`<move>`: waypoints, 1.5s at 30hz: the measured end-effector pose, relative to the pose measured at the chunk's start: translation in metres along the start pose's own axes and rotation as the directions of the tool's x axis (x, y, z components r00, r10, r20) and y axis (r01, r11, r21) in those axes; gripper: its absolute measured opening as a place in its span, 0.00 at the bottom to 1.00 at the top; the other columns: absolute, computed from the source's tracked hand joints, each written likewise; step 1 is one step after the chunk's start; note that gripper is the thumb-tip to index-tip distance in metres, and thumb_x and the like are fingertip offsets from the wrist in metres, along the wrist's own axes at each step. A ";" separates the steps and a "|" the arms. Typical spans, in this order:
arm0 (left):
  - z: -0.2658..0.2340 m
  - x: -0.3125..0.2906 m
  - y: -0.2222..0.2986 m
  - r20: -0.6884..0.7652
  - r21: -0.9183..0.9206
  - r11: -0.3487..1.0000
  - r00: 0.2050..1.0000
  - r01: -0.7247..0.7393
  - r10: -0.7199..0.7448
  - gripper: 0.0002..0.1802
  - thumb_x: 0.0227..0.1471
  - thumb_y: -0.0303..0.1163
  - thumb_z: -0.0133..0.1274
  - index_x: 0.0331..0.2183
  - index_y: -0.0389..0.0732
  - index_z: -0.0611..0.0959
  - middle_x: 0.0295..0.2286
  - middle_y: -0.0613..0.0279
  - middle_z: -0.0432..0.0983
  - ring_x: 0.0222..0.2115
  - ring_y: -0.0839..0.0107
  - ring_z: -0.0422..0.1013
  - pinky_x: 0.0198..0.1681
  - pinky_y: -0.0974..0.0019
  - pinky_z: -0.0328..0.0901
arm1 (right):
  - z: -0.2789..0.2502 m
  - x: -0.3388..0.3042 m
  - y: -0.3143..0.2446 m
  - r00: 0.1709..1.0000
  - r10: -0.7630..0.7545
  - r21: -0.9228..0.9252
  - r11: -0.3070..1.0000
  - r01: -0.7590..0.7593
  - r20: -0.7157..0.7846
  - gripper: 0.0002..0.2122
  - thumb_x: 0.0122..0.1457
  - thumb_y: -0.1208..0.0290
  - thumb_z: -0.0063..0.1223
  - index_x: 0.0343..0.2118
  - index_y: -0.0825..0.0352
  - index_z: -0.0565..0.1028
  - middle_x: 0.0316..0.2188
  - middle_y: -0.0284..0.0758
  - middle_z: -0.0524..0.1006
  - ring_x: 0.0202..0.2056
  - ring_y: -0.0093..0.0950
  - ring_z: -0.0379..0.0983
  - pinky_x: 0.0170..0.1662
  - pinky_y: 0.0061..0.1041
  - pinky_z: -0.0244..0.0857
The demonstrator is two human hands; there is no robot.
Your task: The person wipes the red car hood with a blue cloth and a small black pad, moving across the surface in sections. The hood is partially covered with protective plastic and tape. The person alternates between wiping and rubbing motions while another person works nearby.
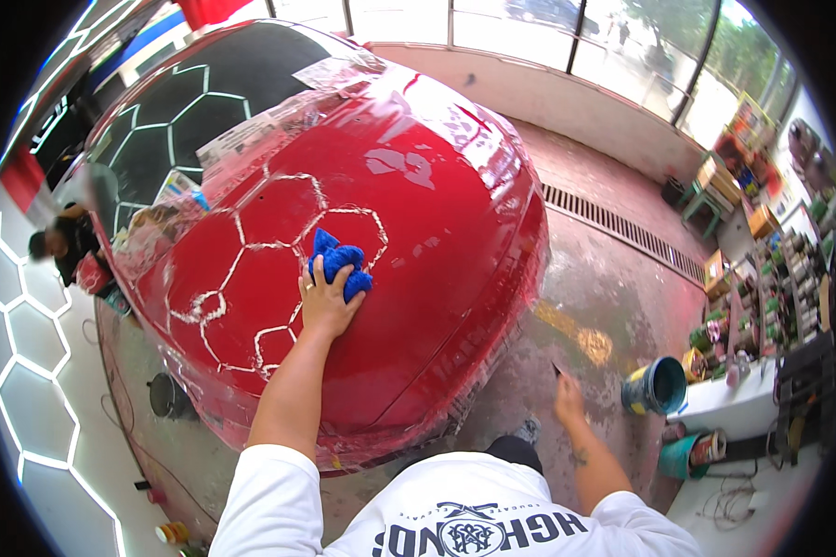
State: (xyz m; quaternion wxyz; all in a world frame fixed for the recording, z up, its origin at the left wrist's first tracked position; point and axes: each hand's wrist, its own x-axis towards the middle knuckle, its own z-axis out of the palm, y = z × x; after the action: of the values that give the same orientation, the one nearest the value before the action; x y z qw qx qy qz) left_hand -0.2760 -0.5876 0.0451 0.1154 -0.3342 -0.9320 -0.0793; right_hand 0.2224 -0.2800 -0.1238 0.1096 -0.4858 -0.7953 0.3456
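Note:
My left hand is closed round a crumpled blue microfiber cloth and presses it on the hood of a red car. Bright hexagon-shaped light reflections lie across the paint around the cloth. Down at my right side, away from the car, hangs my right hand. Its fingers are closed, and a small dark tip sticks out of them; what it belongs to is too small to tell. Masking paper and plastic film cover the base of the windshield and the car's lower edges.
A blue bucket stands on the floor to my right, near a teal bucket. Shelves of cans line the right wall. A floor grate runs beyond the car. A black bucket and another person are at the left.

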 end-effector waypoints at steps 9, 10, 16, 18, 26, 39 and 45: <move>0.019 -0.059 0.045 -0.129 0.037 0.946 0.940 0.322 -0.315 0.45 0.54 0.60 0.64 0.69 0.69 0.67 0.72 0.38 0.43 0.69 0.24 0.47 0.72 0.28 0.47 | -0.106 -0.121 0.358 0.585 0.809 -0.069 0.581 -0.811 -0.054 0.17 0.68 0.73 0.48 0.57 0.69 0.77 0.51 0.48 0.81 0.47 0.44 0.82 0.44 0.39 0.73; 0.029 -0.046 0.070 -0.118 0.002 0.933 0.926 0.361 -0.358 0.46 0.54 0.61 0.65 0.69 0.69 0.66 0.72 0.37 0.42 0.69 0.23 0.47 0.71 0.28 0.48 | -0.128 -0.112 0.362 0.561 0.827 -0.006 0.561 -0.828 -0.037 0.17 0.67 0.75 0.50 0.57 0.69 0.77 0.50 0.48 0.81 0.45 0.44 0.82 0.40 0.38 0.73; 0.007 -0.063 0.133 0.174 0.172 0.819 0.801 0.548 -0.573 0.61 0.50 0.72 0.62 0.75 0.69 0.52 0.74 0.31 0.26 0.71 0.20 0.40 0.74 0.33 0.47 | -0.184 -0.017 0.347 0.710 0.699 0.174 0.691 -0.701 0.086 0.22 0.61 0.83 0.62 0.59 0.67 0.74 0.46 0.45 0.80 0.35 0.41 0.86 0.19 0.32 0.74; 0.010 -0.068 0.156 0.189 0.176 0.796 0.774 0.579 -0.605 0.61 0.50 0.74 0.61 0.75 0.69 0.51 0.74 0.31 0.25 0.71 0.20 0.40 0.74 0.33 0.46 | -0.205 0.037 0.342 0.853 0.516 0.125 0.854 -0.505 -0.081 0.20 0.54 0.72 0.72 0.50 0.71 0.82 0.41 0.46 0.85 0.46 0.40 0.84 0.52 0.39 0.77; 0.083 -0.056 0.200 -0.265 -0.011 0.869 0.836 0.495 -0.480 0.41 0.55 0.64 0.63 0.65 0.66 0.69 0.72 0.33 0.40 0.69 0.21 0.43 0.71 0.25 0.46 | -0.255 0.216 0.326 0.991 0.133 -0.275 0.952 -0.132 -0.014 0.19 0.58 0.59 0.70 0.45 0.70 0.85 0.46 0.49 0.85 0.46 0.48 0.83 0.54 0.43 0.73; 0.140 0.119 0.303 -0.449 0.014 0.909 0.815 0.417 -0.367 0.33 0.47 0.67 0.67 0.51 0.64 0.85 0.65 0.52 0.62 0.67 0.35 0.54 0.67 0.26 0.50 | -0.413 0.385 0.366 0.956 0.186 -0.600 0.747 -0.287 -0.226 0.24 0.70 0.55 0.54 0.42 0.79 0.84 0.40 0.62 0.82 0.44 0.60 0.80 0.50 0.50 0.72; 0.194 0.262 0.417 -0.307 -0.201 0.965 0.925 0.168 -0.224 0.24 0.47 0.57 0.71 0.44 0.61 0.86 0.60 0.56 0.65 0.68 0.40 0.52 0.69 0.26 0.46 | -0.399 0.517 0.307 0.952 0.185 0.116 0.980 -0.161 -0.243 0.18 0.61 0.70 0.70 0.50 0.65 0.73 0.36 0.34 0.78 0.31 0.30 0.78 0.28 0.31 0.74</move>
State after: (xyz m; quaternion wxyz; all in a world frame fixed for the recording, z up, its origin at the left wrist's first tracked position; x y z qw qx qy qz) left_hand -0.2361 -0.0671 -0.0415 0.2307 -0.2299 -0.9185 -0.2244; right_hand 0.3792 0.4238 -0.1143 0.2022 -0.5878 -0.7119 0.3268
